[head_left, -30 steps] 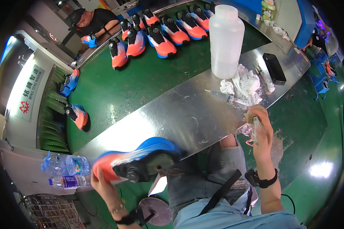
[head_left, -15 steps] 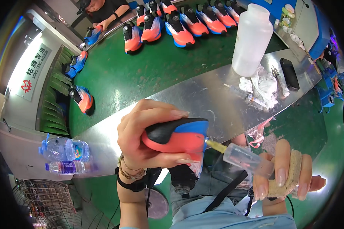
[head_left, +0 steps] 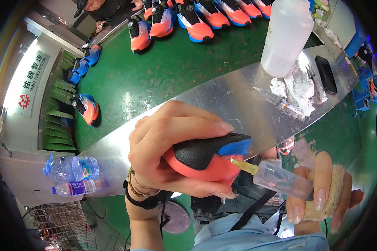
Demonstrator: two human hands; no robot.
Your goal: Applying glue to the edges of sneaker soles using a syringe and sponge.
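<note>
My left hand is closed round a coral, blue and black shoe, its black-soled end tilted toward my right side. A clear syringe with a yellow needle hub points leftward from my right hand, whose fingers are closed on it. The thin needle reaches the shoe where the black, blue and coral parts meet; whether it only touches there I cannot tell. Pressed in the same right hand is a beige sponge.
Several finished-looking shoes stand along the far side of the green surface. On the metal strip are a white bottle, crumpled tissue, another syringe and a black box. Plastic bottles stand left. A person sits beyond.
Both hands have shifted right, and the shoe has turned a little. The needle now lies at the colour seam instead of the shoe's edge. The far person's hand has left a blue shoe.
</note>
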